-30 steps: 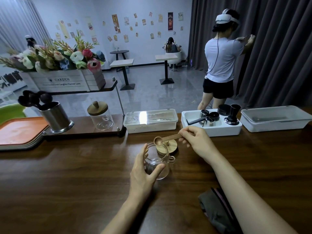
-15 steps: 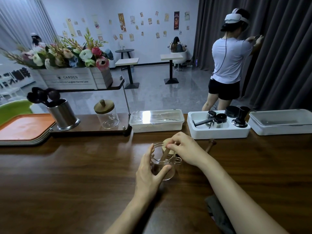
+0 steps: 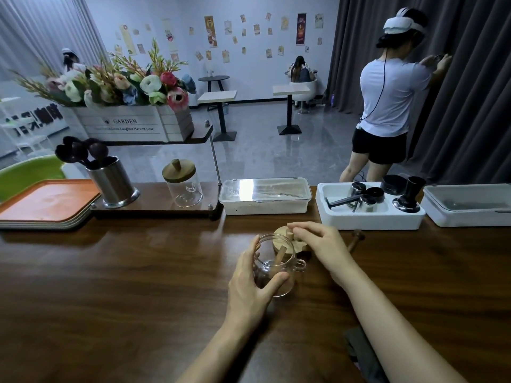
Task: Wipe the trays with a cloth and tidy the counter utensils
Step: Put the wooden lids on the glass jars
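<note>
Holding the jar point(image 3: 276, 272) on the brown counter point(image 3: 110, 286), your left hand point(image 3: 253, 286) wraps it; your right hand point(image 3: 322, 244) pinches the lid point(image 3: 284, 237) just behind. Trays point(image 3: 41, 201) sit far left; grey curtains point(image 3: 470, 106) hang right.

Gripping glass jar point(image 3: 289, 268) with left hand point(image 3: 249, 283), upright on dark worktop point(image 3: 110, 286). Leaning inside jar: wooden spoon point(image 3: 279, 257). Pinching knob of wooden lid point(image 3: 280, 236) with right hand point(image 3: 320, 241), lid lying just behind jar. Lying at near edge under right forearm: dark cloth point(image 3: 359, 349). Sitting stacked at far left: orange trays point(image 3: 47, 201). Standing on low shelf point(image 3: 154, 210): steel utensil holder point(image 3: 113, 181), lidded jar point(image 3: 184, 186). Sitting along far edge: white boxes point(image 3: 265, 204).
</note>
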`<move>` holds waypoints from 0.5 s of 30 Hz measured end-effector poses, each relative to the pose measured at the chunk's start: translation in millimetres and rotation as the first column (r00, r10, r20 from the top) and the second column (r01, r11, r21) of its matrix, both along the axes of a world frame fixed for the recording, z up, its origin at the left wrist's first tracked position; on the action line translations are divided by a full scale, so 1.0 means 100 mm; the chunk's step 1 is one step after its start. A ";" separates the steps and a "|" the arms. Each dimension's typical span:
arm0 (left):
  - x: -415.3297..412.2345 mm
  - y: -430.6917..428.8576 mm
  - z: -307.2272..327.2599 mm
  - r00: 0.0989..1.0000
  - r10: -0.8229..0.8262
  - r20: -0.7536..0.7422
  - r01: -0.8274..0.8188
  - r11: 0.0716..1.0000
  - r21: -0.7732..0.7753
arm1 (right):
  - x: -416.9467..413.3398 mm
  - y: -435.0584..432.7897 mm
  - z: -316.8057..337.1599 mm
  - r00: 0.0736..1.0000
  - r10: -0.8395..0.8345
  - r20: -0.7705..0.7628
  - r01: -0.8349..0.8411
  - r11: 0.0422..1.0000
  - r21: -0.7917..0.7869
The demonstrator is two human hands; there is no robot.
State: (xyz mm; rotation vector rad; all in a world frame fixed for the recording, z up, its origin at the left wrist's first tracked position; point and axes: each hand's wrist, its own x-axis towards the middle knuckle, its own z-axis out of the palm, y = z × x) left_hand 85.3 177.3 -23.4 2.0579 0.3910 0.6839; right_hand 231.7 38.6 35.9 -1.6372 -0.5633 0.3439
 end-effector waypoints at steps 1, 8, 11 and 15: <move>0.00 0.00 0.00 1.000 -0.001 -0.004 0.001 1.000 0.002 | 0.03 0.00 -0.04 0.998 -0.037 -0.043 0.038 0.999 0.013; 0.00 0.00 0.01 1.000 0.012 -0.013 -0.012 1.000 -0.005 | 0.26 0.21 -0.35 0.964 -0.171 0.202 0.228 0.924 -0.307; 0.00 -0.01 0.01 1.000 0.016 -0.013 -0.016 1.000 -0.006 | 0.31 0.30 -0.43 0.951 -0.138 0.278 0.243 0.889 -0.387; 0.00 -0.01 0.02 1.000 0.017 -0.012 -0.017 1.000 -0.013 | 0.33 0.30 -0.42 0.956 -0.151 0.252 0.235 0.909 -0.345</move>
